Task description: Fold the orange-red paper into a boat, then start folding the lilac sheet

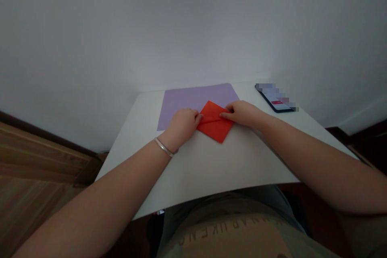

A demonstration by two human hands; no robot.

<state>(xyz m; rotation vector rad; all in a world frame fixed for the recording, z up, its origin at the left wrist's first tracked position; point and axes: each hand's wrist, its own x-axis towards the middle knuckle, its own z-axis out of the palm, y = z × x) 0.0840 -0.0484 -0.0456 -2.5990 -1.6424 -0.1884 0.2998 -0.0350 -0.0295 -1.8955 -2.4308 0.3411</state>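
2 hands hold the red-orange paper (215, 128) between them, neither clearly nearer: the left hand (185, 123) is at its left corner, the right hand (243, 112) at its right corner, and a crease-like line runs across from 1 to the other. Left thumb and fingers are closed on the corner; the right thumb lies on top, fingers curled at the edge, gripping it too. Its far corner overlaps a purple sheet (190, 98); its near corner is over the white table (196, 173). Farther right lies a phone (273, 96), apart from the paper.
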